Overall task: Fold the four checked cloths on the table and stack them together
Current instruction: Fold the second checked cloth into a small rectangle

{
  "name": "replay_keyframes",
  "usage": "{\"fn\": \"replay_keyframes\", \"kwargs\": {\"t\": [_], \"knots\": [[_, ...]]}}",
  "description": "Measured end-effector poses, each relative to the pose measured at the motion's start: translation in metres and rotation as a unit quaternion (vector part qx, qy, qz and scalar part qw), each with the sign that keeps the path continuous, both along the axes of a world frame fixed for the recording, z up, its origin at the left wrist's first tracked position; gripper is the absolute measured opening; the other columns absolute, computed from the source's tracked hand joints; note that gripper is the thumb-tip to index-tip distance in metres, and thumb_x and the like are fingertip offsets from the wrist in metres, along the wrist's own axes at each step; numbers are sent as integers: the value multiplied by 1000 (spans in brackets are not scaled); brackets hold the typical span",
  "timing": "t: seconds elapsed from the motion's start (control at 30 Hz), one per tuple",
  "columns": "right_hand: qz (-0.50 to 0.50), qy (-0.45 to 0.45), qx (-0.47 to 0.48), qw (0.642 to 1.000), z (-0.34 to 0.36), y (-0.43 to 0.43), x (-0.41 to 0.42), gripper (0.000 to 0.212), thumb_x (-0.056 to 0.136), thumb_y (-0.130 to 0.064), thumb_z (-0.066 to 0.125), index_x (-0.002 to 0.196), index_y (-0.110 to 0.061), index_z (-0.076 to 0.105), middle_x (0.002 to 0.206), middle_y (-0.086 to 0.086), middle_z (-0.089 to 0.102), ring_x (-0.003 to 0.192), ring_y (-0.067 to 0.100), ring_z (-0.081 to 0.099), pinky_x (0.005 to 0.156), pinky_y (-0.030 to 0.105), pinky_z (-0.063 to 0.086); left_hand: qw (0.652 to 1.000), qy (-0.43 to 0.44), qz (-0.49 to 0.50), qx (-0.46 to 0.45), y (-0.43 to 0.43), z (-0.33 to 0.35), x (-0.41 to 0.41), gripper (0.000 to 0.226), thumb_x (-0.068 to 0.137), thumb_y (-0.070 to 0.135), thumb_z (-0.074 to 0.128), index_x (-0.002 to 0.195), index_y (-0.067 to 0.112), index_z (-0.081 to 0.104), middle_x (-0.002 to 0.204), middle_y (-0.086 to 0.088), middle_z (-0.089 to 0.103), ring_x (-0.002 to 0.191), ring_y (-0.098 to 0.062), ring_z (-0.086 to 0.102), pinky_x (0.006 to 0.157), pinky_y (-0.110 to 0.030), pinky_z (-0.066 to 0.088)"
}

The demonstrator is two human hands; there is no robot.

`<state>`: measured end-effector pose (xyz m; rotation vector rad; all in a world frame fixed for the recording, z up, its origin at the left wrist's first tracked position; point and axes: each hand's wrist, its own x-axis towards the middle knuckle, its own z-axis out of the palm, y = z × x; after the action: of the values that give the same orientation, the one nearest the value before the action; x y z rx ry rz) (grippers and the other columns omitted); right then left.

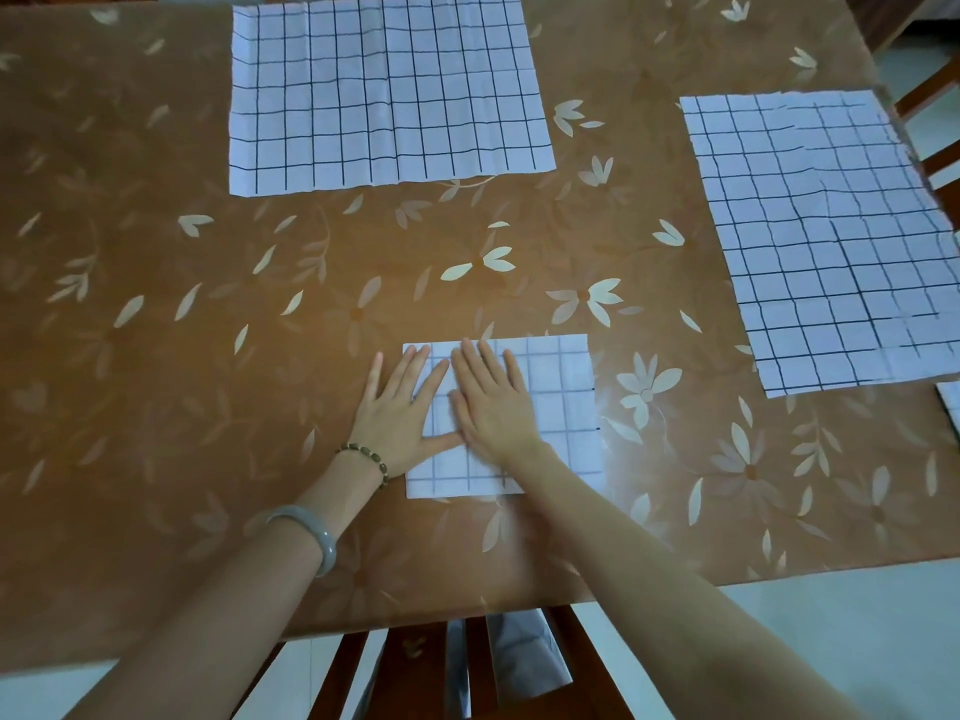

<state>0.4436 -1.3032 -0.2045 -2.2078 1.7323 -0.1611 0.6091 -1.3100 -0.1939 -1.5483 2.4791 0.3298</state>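
Two open palms, left hand (402,410) and right hand (493,402), press the folded cloth (563,397); fold count unclear.

Single head-worn, wide-angle view. Set above the near edge of the table (156,304), facing forward and steeply down. Close range: left hand (400,407) and right hand (493,402) at lower centre, chair (410,667) below, tabletop cropped at top, left and right.
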Motion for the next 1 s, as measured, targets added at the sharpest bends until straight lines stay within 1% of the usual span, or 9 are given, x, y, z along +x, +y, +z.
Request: {"fn": "replay_keyframes", "kwargs": {"t": [0.13, 0.27, 0.37, 0.5, 0.57, 0.63, 0.73, 0.83, 1.0], "knots": [[-44, 21, -11, 999, -5, 3, -37, 56, 97, -34, 26, 144, -4, 38, 149, 13, 39, 140, 28, 34, 117, 44, 13, 1000, -15, 8, -20, 1, -8, 3, 98, 77, 87, 11, 151, 24, 1, 160, -9, 3, 148, -23, 2, 116, -53, -5], [-115, 34, 1, 993, -4, 4, -80, 61, 97, -37, 18, 147, -3, 28, 155, 13, 28, 145, 24, 21, 119, 38, 2, 999, -13, 7, -31, 2, -8, 2, 99, 75, 88, 6, 151, 25, 0, 159, -10, -3, 146, -22, -5, 115, -54, -4], [-133, 52, -6, 990, -3, 6, -100, 63, 97, -38, 15, 148, -2, 26, 156, 13, 26, 146, 24, 19, 118, 37, -2, 1000, -13, 10, -24, -1, -8, 7, 100, 74, 89, 7, 152, 26, -1, 159, -5, -5, 147, -19, -6, 116, -54, -5], [-132, 82, -10, 988, -4, 6, -100, 64, 97, -38, 15, 148, -2, 27, 155, 13, 27, 146, 24, 21, 118, 41, -3, 998, -15, 47, -44, -5, -1, 15, 93, 84, 79, 1, 152, 16, 10, 159, -3, 15, 147, -19, 15, 117, -51, -2], [-132, 94, -7, 987, -4, 6, -100, 63, 97, -38, 15, 148, -2, 26, 156, 12, 26, 146, 24, 20, 117, 41, -6, 994, -2, 89, -56, -4, 6, 7, 91, 87, 74, 1, 152, 11, 16, 158, -6, 19, 146, -23, 16, 117, -49, -2], [-130, 103, -10, 986, -4, 7, -100, 63, 97, -37, 16, 147, -2, 27, 155, 13, 27, 146, 24, 21, 117, 41, -6, 993, 11, 93, -73, -3, 17, -17, 89, 89, 71, 2, 152, 8, 10, 159, -7, 7, 148, -24, 8, 118, -47, -4], [-129, 106, -9, 986, -3, 7, -100, 62, 97, -36, 19, 146, 0, 29, 154, 14, 30, 144, 26, 25, 117, 44, -1, 997, 40, 36, -56, 2, 22, -73, 85, 89, 68, -5, 151, 9, -4, 157, -6, -12, 147, -21, -8, 117, -45, -11], [-121, 118, -10, 986, -4, 7, -100, 63, 97, -37, 18, 146, 1, 30, 154, 16, 30, 144, 27, 26, 116, 46, -1, 999, 46, 12, -12, 11, 9, -110, 84, 88, 66, -8, 151, 10, -6, 160, -7, -8, 147, -18, -13, 118, -43, -12], [-124, 111, -24, 986, -4, 6, -101, 63, 96, -37, 20, 145, 1, 33, 152, 16, 32, 143, 28, 27, 117, 46, 2, 998, 36, 60, -10, 16, -4, -100, 86, 87, 68, -12, 152, 13, -1, 160, -6, -7, 147, -18, -9, 119, -43, -5]]}}
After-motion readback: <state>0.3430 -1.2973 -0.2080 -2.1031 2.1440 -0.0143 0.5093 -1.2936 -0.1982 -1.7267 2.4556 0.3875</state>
